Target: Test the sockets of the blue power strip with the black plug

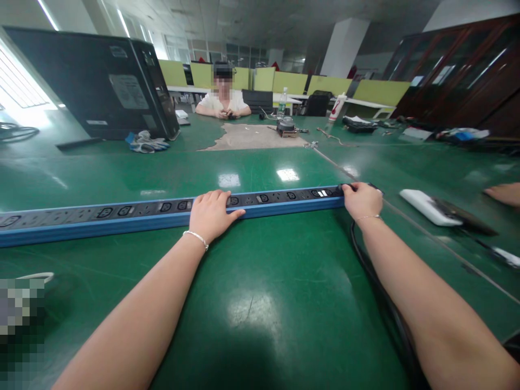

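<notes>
A long blue power strip [170,218] with a black face and a row of sockets lies across the green table. My left hand [211,214] rests on top of it near the middle, fingers over the far edge and thumb spread along the front side. At the strip's right end my right hand [363,201] is closed around a black plug [340,189] at the last sockets; the plug is mostly hidden by the fingers. A black cable [359,244] hangs below that hand and runs toward me under the forearm.
Beyond the strip are a black computer case [130,86], gloves [147,142], cardboard [252,136], a bottle [281,103] and a seated person [223,103]. A white device [428,207] lies at right, near another person's hand [504,193]. A thin cord [447,246] crosses the table.
</notes>
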Tool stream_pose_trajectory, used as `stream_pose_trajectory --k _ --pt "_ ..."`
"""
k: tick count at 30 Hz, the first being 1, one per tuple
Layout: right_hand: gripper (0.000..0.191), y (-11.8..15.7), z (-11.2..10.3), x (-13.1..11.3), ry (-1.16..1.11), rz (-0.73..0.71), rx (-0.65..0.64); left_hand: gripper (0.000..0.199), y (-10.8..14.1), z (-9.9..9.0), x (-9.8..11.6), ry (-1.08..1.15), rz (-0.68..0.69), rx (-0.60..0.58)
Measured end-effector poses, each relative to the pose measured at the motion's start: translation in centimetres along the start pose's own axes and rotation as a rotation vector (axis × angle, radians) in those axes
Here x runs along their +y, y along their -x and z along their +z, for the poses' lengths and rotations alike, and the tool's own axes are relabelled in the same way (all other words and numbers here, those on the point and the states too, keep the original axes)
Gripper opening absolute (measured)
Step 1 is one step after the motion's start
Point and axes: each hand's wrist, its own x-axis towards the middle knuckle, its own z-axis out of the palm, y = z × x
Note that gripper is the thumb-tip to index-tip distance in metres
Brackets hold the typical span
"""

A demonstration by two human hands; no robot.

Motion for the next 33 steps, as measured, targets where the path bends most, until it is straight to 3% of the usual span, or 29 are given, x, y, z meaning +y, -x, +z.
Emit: stream_pose_trajectory --k 7,9,13,16,18,21,25,33 --pt "0.042 0.3 0.3 -0.1 -0.036 0.018 0.009 0.062 0.0 0.0 0.0 0.003 -0.005 0.006" --pt "0.041 0.0 -0.6 -0.4 -0.052 -0.006 0.051 0.063 0.0 0.0 0.0 0.000 -0.009 0.001" --pt "0.046 -2.7 -4.6 -0.8 -0.128 -0.057 0.292 0.064 -0.1 0.0 0.1 -0.001 -0.006 -0.011" --pt "0.044 -5.4 -7.2 -0.4 -0.092 -0.012 0.154 0.064 0.0 0.0 0.1 -0.003 -0.017 -0.009" --pt "0.040 -6.3 -7.9 0.2 0.003 0.001 0.025 0.063 0.0 0.0 0.1 -0.004 -0.018 -0.013" --pt "0.037 -6.2 -7.1 1.2 0.089 -0.010 -0.124 0.062 0.0 0.0 0.2 -0.011 -0.017 -0.017" --pt "0.037 -5.2 -4.7 2.3 0.117 -0.039 -0.220 0.062 0.0 0.1 0.1 -0.016 -0.016 -0.011" --pt "0.038 -4.9 -1.6 3.0 0.133 -0.090 -0.192 0.063 0.0 0.0 0.1 -0.013 -0.007 -0.001"
